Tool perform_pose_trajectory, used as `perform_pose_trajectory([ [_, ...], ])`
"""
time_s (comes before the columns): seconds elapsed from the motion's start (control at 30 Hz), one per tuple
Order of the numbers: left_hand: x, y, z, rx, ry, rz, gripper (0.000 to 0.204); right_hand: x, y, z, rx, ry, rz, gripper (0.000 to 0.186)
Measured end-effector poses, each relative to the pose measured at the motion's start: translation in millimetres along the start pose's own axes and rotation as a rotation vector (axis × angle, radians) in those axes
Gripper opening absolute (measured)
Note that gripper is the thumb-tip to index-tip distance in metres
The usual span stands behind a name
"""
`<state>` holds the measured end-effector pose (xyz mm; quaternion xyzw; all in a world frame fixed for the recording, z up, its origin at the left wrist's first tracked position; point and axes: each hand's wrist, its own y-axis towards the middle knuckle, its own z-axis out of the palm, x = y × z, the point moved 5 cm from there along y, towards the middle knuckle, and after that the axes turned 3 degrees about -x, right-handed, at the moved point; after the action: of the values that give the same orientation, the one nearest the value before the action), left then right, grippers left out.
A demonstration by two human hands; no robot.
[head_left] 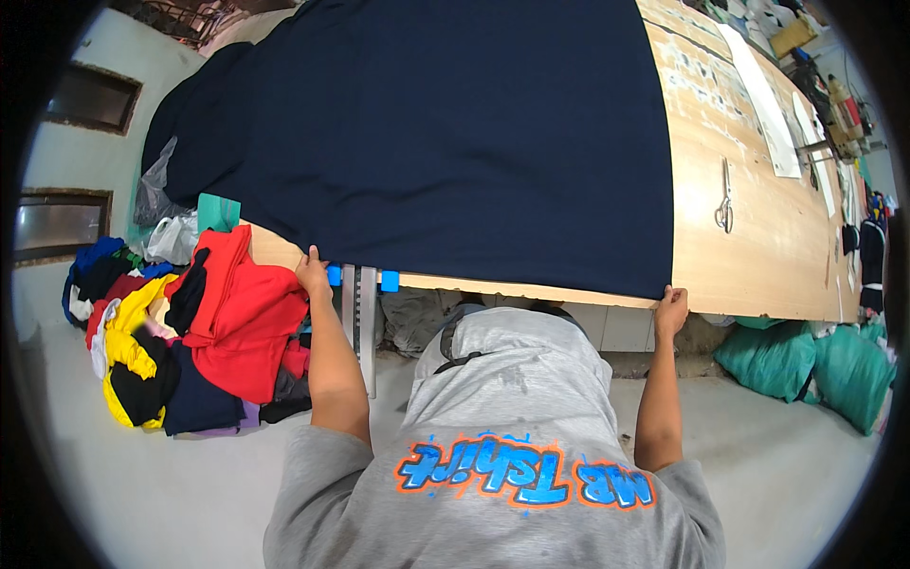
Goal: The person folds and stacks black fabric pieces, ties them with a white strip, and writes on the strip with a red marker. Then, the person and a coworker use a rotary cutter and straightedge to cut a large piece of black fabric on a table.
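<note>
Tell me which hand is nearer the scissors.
Right. The right hand, at a corner of the dark cloth, is below and left of the scissors; the left hand is much farther left, at the cloth's edge.

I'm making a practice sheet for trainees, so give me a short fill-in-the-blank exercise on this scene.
1. The right hand grips the dark cloth at its near right ____.
2. The scissors lie on the table, to the ____ of the cloth.
3. The big garment beside the left hand is coloured ____.
4. The stuffed bags at the lower right are coloured ____.

Missing words: corner; right; red; green.
</note>
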<state>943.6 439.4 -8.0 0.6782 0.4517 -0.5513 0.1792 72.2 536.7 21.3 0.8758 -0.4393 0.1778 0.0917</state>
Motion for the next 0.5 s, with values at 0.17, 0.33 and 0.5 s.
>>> perform_pose_trajectory([
  [0.17,-87,-40,25,0.001,-0.393,0.251,0.031,3,-2,-13,-0.042,-0.006,-0.046,0.025],
  [0.33,-6,-19,-14,0.023,-0.052,0.034,0.032,10,0,-11,0.004,-0.054,-0.123,0.025],
  [0.5,19,-16,-2,0.010,0.110,0.012,0.035,4,-1,-11,-0.028,-0.084,-0.130,0.025],
])
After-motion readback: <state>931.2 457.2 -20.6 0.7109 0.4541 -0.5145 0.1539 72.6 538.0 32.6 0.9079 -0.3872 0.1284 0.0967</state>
